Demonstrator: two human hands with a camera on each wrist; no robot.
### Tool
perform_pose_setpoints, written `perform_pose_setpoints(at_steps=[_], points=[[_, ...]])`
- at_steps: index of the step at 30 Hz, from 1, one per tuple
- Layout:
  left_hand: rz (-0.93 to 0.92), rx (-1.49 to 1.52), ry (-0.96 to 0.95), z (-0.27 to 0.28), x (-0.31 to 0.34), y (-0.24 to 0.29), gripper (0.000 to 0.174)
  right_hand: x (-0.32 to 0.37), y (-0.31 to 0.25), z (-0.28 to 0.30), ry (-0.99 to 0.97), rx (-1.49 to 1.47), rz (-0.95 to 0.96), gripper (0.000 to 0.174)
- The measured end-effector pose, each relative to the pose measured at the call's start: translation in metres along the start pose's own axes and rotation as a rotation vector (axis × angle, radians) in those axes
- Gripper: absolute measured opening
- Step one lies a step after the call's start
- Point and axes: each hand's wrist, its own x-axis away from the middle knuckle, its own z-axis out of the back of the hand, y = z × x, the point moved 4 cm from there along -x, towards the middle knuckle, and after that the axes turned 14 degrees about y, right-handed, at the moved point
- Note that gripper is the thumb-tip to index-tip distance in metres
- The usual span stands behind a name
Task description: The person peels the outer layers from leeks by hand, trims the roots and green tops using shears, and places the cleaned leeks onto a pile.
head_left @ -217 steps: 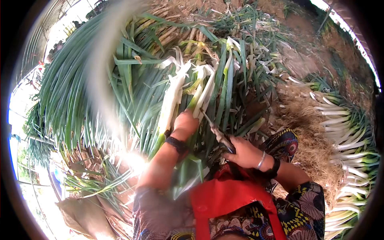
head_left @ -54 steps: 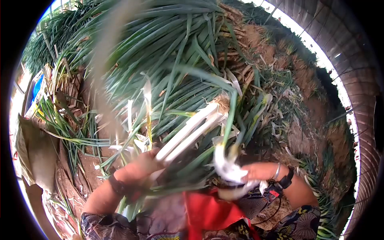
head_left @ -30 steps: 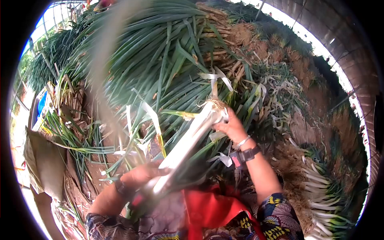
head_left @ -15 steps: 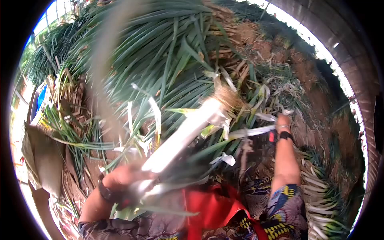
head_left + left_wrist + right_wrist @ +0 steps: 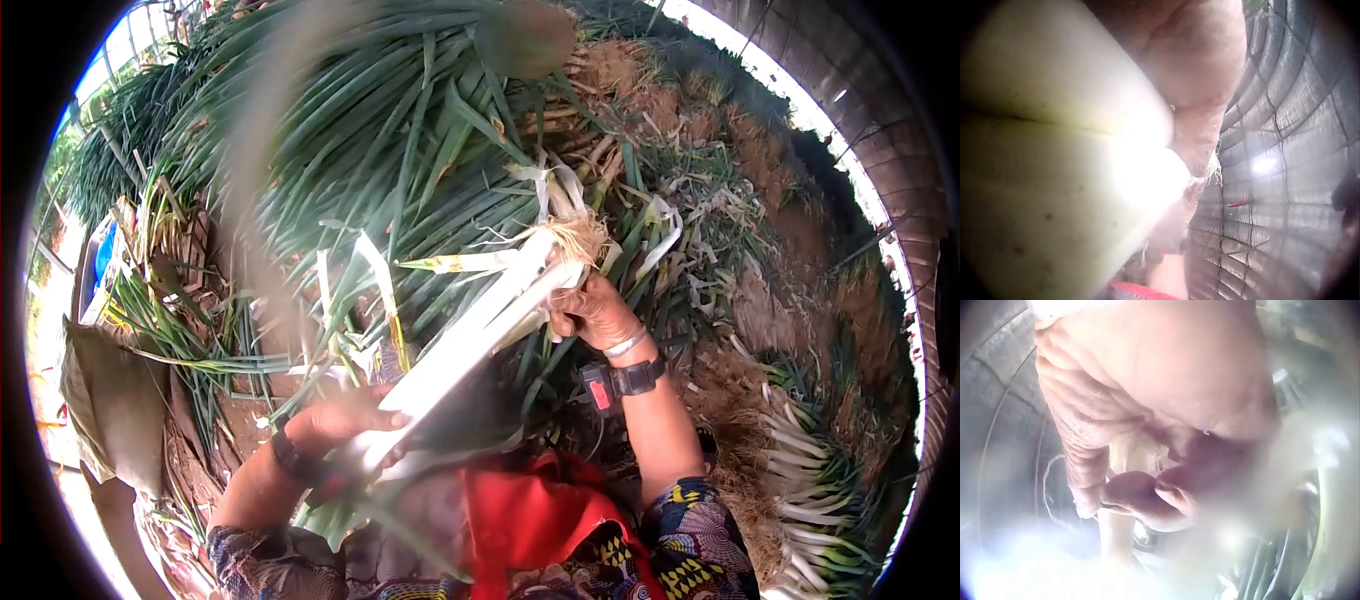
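Note:
Two thick green onions (image 5: 480,335) with long white shafts lie aslant in front of me, their hairy roots (image 5: 580,240) up and to the right. My left hand (image 5: 345,418) grips the shafts low down, at the lower left. Close up in the left wrist view, the white shafts (image 5: 1029,206) fill the left side beside the hand (image 5: 1194,62). Just under the roots, my right hand (image 5: 605,318) pinches the outer layer of the near onion. Curled fingers and thumb of that hand (image 5: 1160,387) meet around a pale piece in the right wrist view.
A large heap of unpeeled green onions (image 5: 340,150) spreads beyond my hands. Torn leaves and skins (image 5: 725,220) litter the soil at the right. Trimmed white onions (image 5: 805,480) lie in a row at the lower right, roots inward. A brown sheet (image 5: 115,410) stands at the left.
Half a second ago my right hand was farther right, pulling a white strip; it is back at the root end without it. The left hand keeps its grip. The cutting tool held earlier has left it.

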Motion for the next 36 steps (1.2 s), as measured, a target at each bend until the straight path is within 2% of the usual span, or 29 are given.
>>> perform_pose_setpoints(at_steps=[3,6,7,8,9,10,11,12,13,14,15,16,18,19,20,21,22,24,25,26,28,29,30,32,36], points=[[0.015,-0.081,0.005,0.004,-0.001,-0.012,0.031,0.002,-0.004,0.004,-0.005,0.305,-0.094,0.053],[-0.033,-0.136,0.037,-0.005,0.005,-0.009,0.033,0.001,-0.021,0.018,0.050,0.529,0.008,0.051],[-0.072,-0.220,0.047,-0.008,0.005,-0.008,0.032,-0.011,-0.027,0.032,0.101,0.773,0.293,0.046],[-0.140,-0.305,0.077,-0.012,0.006,-0.005,0.032,-0.022,-0.026,0.066,0.268,0.792,0.206,0.034],[-0.207,-0.394,0.105,-0.017,0.010,0.000,0.032,-0.023,-0.043,0.082,0.449,1.241,0.206,0.026],[-0.280,-0.485,0.134,-0.023,0.014,0.006,0.032,-0.030,-0.044,0.116,0.588,1.241,0.325,0.023],[-0.174,-0.192,0.125,-0.031,0.019,0.003,0.034,-0.039,-0.040,0.158,0.649,1.336,0.449,0.019],[-0.240,-0.353,0.143,-0.029,0.019,0.000,0.035,-0.061,-0.032,0.209,0.723,1.662,0.417,0.021],[-0.304,-0.513,0.161,-0.023,0.019,-0.005,0.036,-0.041,-0.060,0.212,0.981,1.525,0.286,0.022],[-0.368,-0.684,0.182,-0.015,0.024,-0.006,0.038,-0.042,-0.062,0.304,1.083,1.480,0.117,0.028],[-0.380,-0.659,0.223,-0.004,0.032,-0.012,0.040,-0.005,-0.084,0.286,1.240,0.973,0.156,0.031],[-0.359,-0.629,0.290,0.003,0.039,-0.014,0.038,0.013,-0.096,0.300,1.210,0.878,0.156,0.030],[-0.341,-0.589,0.374,0.005,0.035,-0.010,0.039,0.010,-0.097,0.283,1.128,0.786,0.065,0.035],[-0.482,-0.837,0.470,-0.014,0.039,0.007,0.040,0.008,-0.097,0.272,1.089,0.743,0.017,0.040],[-0.484,-0.971,0.521,-0.017,0.031,0.012,0.040,0.002,-0.093,0.242,0.937,0.733,0.027,0.049],[-0.481,-1.105,0.572,-0.020,0.022,0.017,0.041,0.001,-0.095,0.201,0.910,0.939,0.154,0.050],[-0.404,-1.018,0.655,-0.016,0.011,0.016,0.041,0.000,-0.091,0.170,0.823,0.963,0.302,0.049],[-0.513,-1.129,0.625,-0.014,-0.005,0.017,0.040,0.001,-0.080,0.107,0.630,0.994,0.594,0.048],[-0.563,-1.185,0.606,-0.015,-0.009,0.019,0.040,0.001,-0.074,0.076,0.433,1.151,0.590,0.037],[-0.570,-1.220,0.600,-0.019,-0.009,0.023,0.040,0.011,-0.063,0.047,0.294,1.159,0.670,0.032],[-0.588,-1.292,0.583,-0.028,-0.008,0.031,0.040,0.025,-0.042,0.011,-0.001,1.343,0.676,0.031],[-0.703,-1.343,0.614,-0.026,-0.009,0.030,0.037,0.031,-0.032,0.003,-0.003,1.338,0.718,0.026],[-0.713,-1.386,0.640,-0.027,-0.009,0.031,0.036,0.034,-0.027,0.000,0.046,1.398,0.750,0.019],[-0.731,-1.472,0.699,-0.029,-0.008,0.032,0.035,0.035,-0.015,0.008,0.070,1.279,0.654,0.015],[-0.811,-1.657,0.782,-0.031,-0.008,0.024,0.038,0.036,-0.002,0.011,0.203,1.553,0.763,0.012]])
